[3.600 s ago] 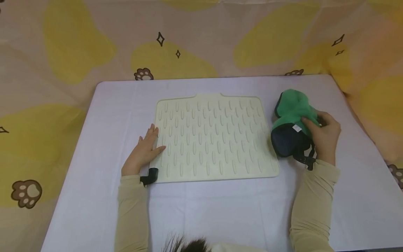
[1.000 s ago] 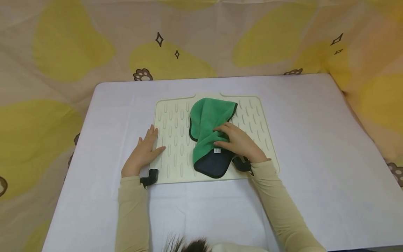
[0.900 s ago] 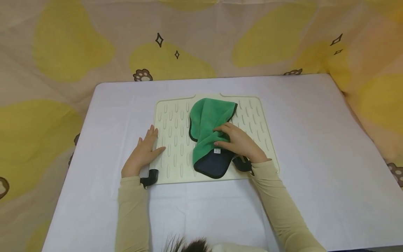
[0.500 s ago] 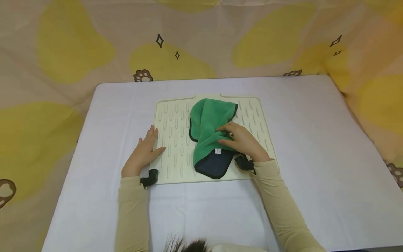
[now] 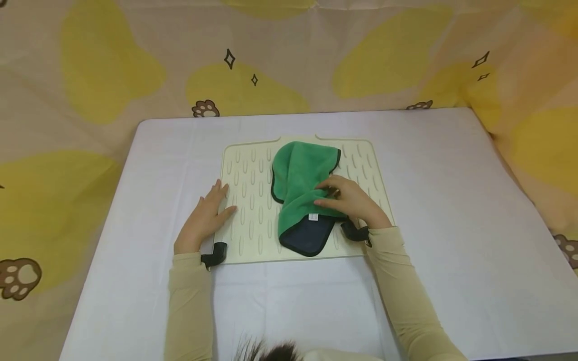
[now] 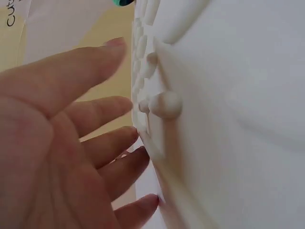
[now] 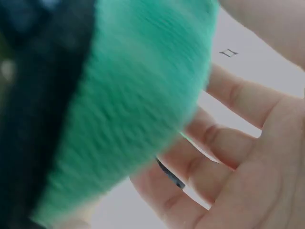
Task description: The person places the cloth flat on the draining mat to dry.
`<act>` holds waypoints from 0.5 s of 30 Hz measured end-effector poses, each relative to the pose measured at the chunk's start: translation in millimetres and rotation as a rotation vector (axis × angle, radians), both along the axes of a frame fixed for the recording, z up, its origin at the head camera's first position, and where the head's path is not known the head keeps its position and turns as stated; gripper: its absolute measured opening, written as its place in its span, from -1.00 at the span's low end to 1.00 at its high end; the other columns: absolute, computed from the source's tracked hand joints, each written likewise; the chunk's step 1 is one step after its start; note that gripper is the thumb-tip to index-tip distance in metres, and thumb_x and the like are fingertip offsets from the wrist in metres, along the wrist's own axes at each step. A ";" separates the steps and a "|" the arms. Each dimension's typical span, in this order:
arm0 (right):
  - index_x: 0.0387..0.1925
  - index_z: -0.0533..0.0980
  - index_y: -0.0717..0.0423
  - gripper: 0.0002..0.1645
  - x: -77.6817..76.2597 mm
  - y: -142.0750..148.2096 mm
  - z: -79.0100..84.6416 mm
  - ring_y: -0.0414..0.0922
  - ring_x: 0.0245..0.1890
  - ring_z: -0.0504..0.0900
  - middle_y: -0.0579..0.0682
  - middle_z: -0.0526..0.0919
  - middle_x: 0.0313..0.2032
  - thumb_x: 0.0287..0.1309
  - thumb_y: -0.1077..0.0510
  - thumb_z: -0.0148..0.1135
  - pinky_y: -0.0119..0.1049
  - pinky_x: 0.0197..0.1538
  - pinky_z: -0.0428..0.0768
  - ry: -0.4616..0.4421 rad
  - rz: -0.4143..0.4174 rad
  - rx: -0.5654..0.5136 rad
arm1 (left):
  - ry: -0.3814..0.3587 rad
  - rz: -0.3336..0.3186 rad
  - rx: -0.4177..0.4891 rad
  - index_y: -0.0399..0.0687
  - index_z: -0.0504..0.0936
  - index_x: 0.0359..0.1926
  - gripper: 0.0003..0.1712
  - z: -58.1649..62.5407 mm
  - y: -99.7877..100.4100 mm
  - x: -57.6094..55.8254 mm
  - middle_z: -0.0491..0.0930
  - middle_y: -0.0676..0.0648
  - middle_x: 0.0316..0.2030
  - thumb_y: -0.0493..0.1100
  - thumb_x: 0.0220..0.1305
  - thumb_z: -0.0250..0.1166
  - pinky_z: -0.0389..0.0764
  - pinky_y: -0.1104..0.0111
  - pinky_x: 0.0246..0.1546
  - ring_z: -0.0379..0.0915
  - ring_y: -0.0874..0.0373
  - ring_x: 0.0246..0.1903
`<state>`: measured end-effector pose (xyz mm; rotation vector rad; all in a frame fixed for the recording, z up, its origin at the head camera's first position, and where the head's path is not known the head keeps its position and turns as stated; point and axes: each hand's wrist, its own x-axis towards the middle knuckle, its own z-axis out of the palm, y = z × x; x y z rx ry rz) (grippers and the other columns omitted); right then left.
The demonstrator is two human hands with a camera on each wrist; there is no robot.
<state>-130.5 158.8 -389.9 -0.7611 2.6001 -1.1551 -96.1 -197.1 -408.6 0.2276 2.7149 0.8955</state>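
Observation:
A cream mat (image 5: 248,220) with raised oval ridges lies on the white-covered table. Across its middle is a crumpled green cloth (image 5: 298,173) with dark edging, a small white tag (image 5: 313,217) and a navy underside (image 5: 307,238) turned up at the near end. My right hand (image 5: 354,203) is at the cloth's right side, thumb and fingers spread apart. The right wrist view has its fingers (image 7: 238,93) loosely extended beside the green fold. My left hand (image 5: 200,220) rests with spread fingers on the mat's left edge; its fingertips touch that edge in the left wrist view.
White table cover (image 5: 460,250) extends around the mat on all sides. Behind and beside the table hangs a patterned fabric backdrop (image 5: 280,40). Each wrist carries a small black camera, such as the left wrist camera (image 5: 217,254).
The cloth has come from the right of the mat to lie on it, carried by my right hand. That hand has since loosened and drawn slightly right. My left hand stays nearly still.

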 end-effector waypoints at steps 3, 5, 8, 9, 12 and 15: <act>-0.03 0.54 0.26 -0.61 -3.4 4.4 4.8 -0.01 -0.15 0.55 0.12 0.58 -0.10 0.15 0.13 0.31 -0.12 -0.07 0.55 -0.004 -0.037 -0.042 | 0.049 0.026 0.011 -0.30 0.04 0.42 -0.25 2.9 4.1 0.7 -0.15 -0.34 0.43 -0.04 0.39 0.09 -0.16 -0.08 0.34 -0.33 -0.20 0.42; -0.05 0.55 0.28 -0.65 -7.7 7.6 9.1 0.00 -0.18 0.56 0.14 0.60 -0.14 0.19 0.14 0.26 -0.12 -0.09 0.55 0.019 -0.094 -0.042 | 0.085 0.034 0.026 -0.32 0.12 0.39 -0.30 6.2 10.6 -0.4 0.01 -0.36 0.38 -0.05 0.39 0.10 -0.03 -0.05 0.33 -0.18 -0.21 0.39; -0.10 0.57 0.27 -0.69 -16.0 13.1 10.4 0.00 -0.22 0.57 0.14 0.62 -0.20 0.25 0.11 0.20 -0.12 -0.13 0.53 0.033 -0.197 -0.024 | 0.112 0.033 0.054 -0.37 0.27 0.30 -0.39 12.7 25.1 -1.1 0.27 -0.35 0.23 -0.08 0.38 0.13 0.20 -0.01 0.25 0.15 -0.20 0.26; -0.11 0.58 0.25 -0.70 -18.7 14.7 10.1 0.00 -0.23 0.57 0.13 0.63 -0.22 0.26 0.10 0.19 -0.12 -0.14 0.53 0.027 -0.231 -0.015 | 0.109 0.027 0.058 -0.38 0.32 0.26 -0.42 14.4 30.9 -2.0 0.34 -0.34 0.15 -0.08 0.37 0.13 0.28 0.02 0.20 0.26 -0.19 0.18; -0.10 0.58 0.24 -0.66 -25.9 19.4 6.4 0.05 -0.21 0.58 0.16 0.65 -0.20 0.28 0.05 0.16 -0.07 -0.13 0.52 -0.016 -0.316 0.010 | 0.078 -0.002 0.035 -0.40 0.44 0.14 -0.48 17.8 48.1 -6.8 0.46 -0.31 -0.07 -0.06 0.35 0.16 0.44 0.07 0.00 0.41 -0.13 -0.06; -0.06 0.57 0.28 -0.61 -30.4 20.3 3.3 0.11 -0.13 0.58 0.21 0.64 -0.13 0.29 0.03 0.14 -0.02 -0.06 0.52 -0.069 -0.359 0.047 | 0.070 -0.019 -0.013 -0.43 0.52 0.01 -0.51 19.6 63.0 -14.5 0.49 -0.27 -0.21 -0.05 0.33 0.18 0.48 0.13 -0.13 0.42 -0.08 -0.21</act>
